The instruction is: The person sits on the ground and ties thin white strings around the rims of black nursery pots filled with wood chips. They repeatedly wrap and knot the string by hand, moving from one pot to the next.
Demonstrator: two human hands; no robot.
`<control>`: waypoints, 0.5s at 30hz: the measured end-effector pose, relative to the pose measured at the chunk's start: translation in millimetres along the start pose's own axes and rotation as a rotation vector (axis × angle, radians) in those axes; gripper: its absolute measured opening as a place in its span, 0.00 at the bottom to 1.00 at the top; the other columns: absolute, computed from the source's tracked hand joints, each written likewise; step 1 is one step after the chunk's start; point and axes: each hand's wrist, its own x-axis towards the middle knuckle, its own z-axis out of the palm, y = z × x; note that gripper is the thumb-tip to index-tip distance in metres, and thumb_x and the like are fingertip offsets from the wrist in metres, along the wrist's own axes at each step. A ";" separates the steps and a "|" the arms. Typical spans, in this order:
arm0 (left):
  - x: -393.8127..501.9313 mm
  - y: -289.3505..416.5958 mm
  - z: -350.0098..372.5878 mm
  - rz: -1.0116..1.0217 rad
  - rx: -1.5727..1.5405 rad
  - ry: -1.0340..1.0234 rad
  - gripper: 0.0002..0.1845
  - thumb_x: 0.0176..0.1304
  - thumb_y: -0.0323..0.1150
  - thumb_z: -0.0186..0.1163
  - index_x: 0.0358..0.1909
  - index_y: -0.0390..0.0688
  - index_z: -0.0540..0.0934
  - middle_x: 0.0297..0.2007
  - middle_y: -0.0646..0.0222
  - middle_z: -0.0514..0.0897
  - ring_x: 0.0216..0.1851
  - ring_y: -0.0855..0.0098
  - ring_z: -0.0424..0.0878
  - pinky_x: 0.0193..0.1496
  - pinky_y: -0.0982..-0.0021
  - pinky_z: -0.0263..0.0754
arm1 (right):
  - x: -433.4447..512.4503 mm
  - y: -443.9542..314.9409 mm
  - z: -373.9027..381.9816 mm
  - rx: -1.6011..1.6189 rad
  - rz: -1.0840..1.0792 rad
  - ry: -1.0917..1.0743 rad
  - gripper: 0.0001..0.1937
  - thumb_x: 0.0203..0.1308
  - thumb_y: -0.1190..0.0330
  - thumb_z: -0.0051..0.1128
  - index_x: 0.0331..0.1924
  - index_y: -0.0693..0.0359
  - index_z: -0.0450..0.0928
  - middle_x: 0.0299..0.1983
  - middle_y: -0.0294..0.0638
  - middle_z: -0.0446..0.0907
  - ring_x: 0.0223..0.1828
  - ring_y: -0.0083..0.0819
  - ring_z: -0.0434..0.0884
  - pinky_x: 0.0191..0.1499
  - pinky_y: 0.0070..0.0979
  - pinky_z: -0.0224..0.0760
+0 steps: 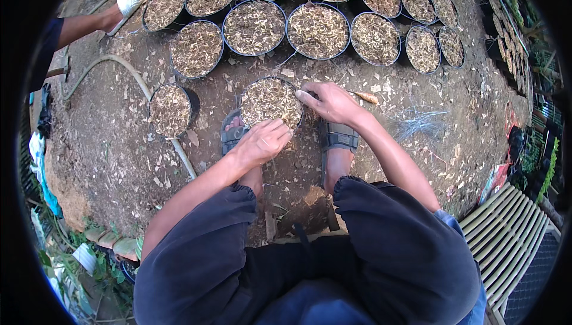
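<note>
Between my sandalled feet stands a round dark pot filled with dry, pale plant chips (271,101). My left hand (264,141) is at the pot's near rim, its fingers curled down; whether they pinch something is hidden. At the right side of the rim is my right hand (331,103), thumb and forefinger bent toward the edge. What its fingertips touch cannot be made out. Just beyond the right hand, a brown pointed object (367,97) lies on the soil.
Several similar filled pots (254,27) stand in rows ahead. Another pot (170,111) is at left, near a hose (139,79). Thin wires (420,123) lie on the ground at right. A bamboo slatted bench (505,240) stands lower right. Another person's sandalled foot (129,1) is upper left.
</note>
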 end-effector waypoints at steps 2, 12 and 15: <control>0.1 -0.3 -0.3 0.019 -0.013 0.039 0.08 0.60 0.26 0.66 0.41 0.41 0.83 0.35 0.69 0.79 0.42 0.66 0.83 0.47 0.65 0.81 | -0.6 -1.9 -7.2 0.067 0.051 0.120 0.23 0.76 0.48 0.62 0.55 0.61 0.86 0.37 0.53 0.90 0.41 0.51 0.91 0.47 0.46 0.82; -4.6 -0.7 3.4 -0.029 -0.049 -0.006 0.07 0.64 0.28 0.65 0.43 0.43 0.83 0.37 0.71 0.81 0.48 0.67 0.84 0.51 0.63 0.80 | 23.5 -34.1 -21.4 1.053 0.282 0.017 0.28 0.82 0.43 0.54 0.59 0.62 0.85 0.40 0.31 0.89 0.36 0.17 0.84 0.34 0.17 0.79; -5.2 -0.8 3.0 -0.027 -0.037 0.044 0.06 0.63 0.28 0.65 0.42 0.43 0.83 0.37 0.70 0.80 0.47 0.67 0.84 0.51 0.64 0.80 | 29.2 -39.7 -22.1 0.982 0.335 0.016 0.20 0.81 0.50 0.59 0.55 0.60 0.86 0.41 0.30 0.89 0.34 0.13 0.81 0.30 0.14 0.74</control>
